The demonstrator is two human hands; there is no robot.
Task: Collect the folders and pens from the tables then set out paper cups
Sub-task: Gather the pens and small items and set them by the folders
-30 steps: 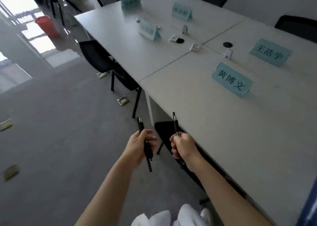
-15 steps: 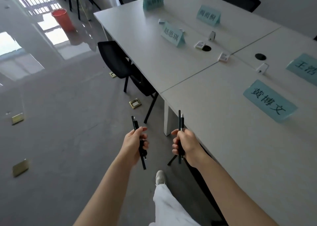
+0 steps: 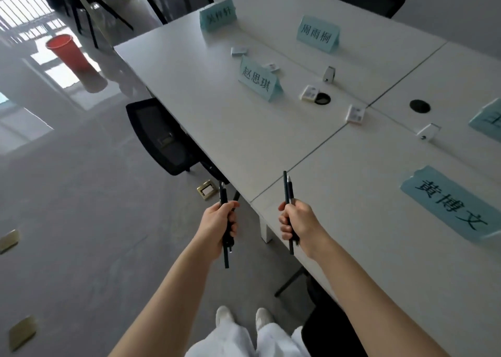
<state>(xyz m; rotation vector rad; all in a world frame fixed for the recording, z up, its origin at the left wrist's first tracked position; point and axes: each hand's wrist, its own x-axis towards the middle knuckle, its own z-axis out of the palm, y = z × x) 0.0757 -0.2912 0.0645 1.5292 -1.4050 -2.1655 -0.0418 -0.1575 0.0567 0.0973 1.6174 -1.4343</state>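
Fingers (image 3: 284, 222) of right hand (image 3: 298, 224) curled round upright black pens (image 3: 288, 191) at counter (image 3: 379, 248) near edge; left hand (image 3: 217, 226) likewise grips dark pens (image 3: 224, 198), beside counter over floor.

Hidden or unclear:
- Pens in left hand (image 3: 217, 228): middles covered by curled fingers (image 3: 233, 225); number in the bundle unclear.
- Pens in right hand (image 3: 299, 225): middles covered likewise.
- Name card at right edge (image 3: 488, 122): cut off by frame, lettering partial.
- Farthest name card (image 3: 218, 15): characters blurred.
- Small white boxes (image 3: 309, 93) on the surface (image 3: 203, 107): print too small to read.
- Chair (image 3: 160, 137): seat tucked beneath the surface.
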